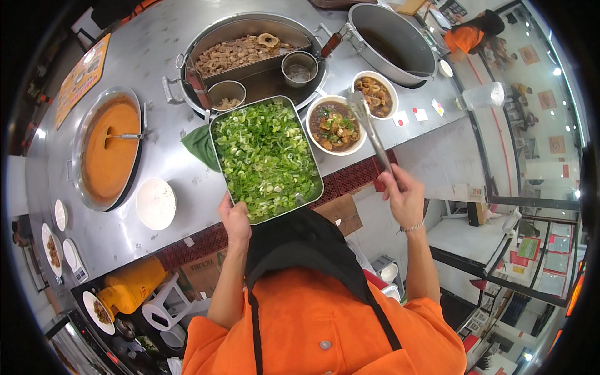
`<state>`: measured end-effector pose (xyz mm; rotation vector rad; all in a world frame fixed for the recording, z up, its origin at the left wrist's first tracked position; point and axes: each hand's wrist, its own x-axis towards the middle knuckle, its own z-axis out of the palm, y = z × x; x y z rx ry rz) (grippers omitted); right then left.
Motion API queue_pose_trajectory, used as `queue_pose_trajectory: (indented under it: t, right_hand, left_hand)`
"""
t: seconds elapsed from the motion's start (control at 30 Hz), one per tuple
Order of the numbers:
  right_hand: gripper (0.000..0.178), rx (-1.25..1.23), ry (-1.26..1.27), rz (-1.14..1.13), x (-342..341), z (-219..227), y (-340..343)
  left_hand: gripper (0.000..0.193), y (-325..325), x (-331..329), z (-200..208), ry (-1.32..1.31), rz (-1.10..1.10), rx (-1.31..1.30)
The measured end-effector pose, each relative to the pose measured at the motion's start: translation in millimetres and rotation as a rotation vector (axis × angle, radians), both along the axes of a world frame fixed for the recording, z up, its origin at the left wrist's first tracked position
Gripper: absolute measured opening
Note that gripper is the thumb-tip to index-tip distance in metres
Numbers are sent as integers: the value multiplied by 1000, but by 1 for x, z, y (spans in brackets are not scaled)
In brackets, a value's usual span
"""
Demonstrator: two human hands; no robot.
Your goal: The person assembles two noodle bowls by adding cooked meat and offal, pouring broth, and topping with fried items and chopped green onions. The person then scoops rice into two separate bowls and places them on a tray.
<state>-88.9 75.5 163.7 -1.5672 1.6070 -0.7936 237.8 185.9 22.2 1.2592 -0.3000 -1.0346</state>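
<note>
My left hand (236,222) grips the near left corner of a metal tray (318,189) heaped with chopped green onions (265,156). The tray slants over the front edge of the steel counter. In my right hand (404,195) is a pair of metal tongs (376,139), fingers wrapped round the handle end. Their tips hover over the near edge of the farther white bowl (396,99), which has brown stew in it. Beside the tray is a nearer white bowl (344,153) of stew with green bits on top.
Behind the tray, a divided round pot (181,80) holds meat, broth and two handled strainers. A deep pot (409,80) stands at right, a pan of orange sauce (100,156) at left. A white bowl (156,204) and a green cloth (201,148) lie nearer. A co-worker (470,39) is far right.
</note>
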Motion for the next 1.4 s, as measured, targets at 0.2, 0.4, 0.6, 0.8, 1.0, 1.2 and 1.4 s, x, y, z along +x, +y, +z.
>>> queue_pose_trajectory:
  t: [0.2, 0.4, 0.6, 0.8, 1.0, 1.2, 1.4]
  right_hand:
    - [30, -137, 225, 483, 116, 6, 80]
    - [44, -122, 484, 569, 108, 42, 78]
    - [39, -211, 709, 680, 133, 16, 61]
    - [31, -190, 606, 606, 102, 38, 50]
    - [30, 166, 219, 416, 43, 33, 2]
    - [30, 40, 99, 108, -39, 5, -93]
    - [34, -67, 339, 203, -91, -19, -165]
  left_hand:
    - [57, 24, 56, -16, 21, -18, 14]
    - [56, 30, 63, -15, -29, -41, 5]
    - [58, 32, 56, -16, -131, -165, 10]
    - [60, 17, 28, -21, -19, -120, -5]
    - [57, -25, -5, -22, -28, -93, 1]
    - [58, -50, -34, -16, -70, 15, 61]
    - [57, -59, -71, 1, 11, 221, 53]
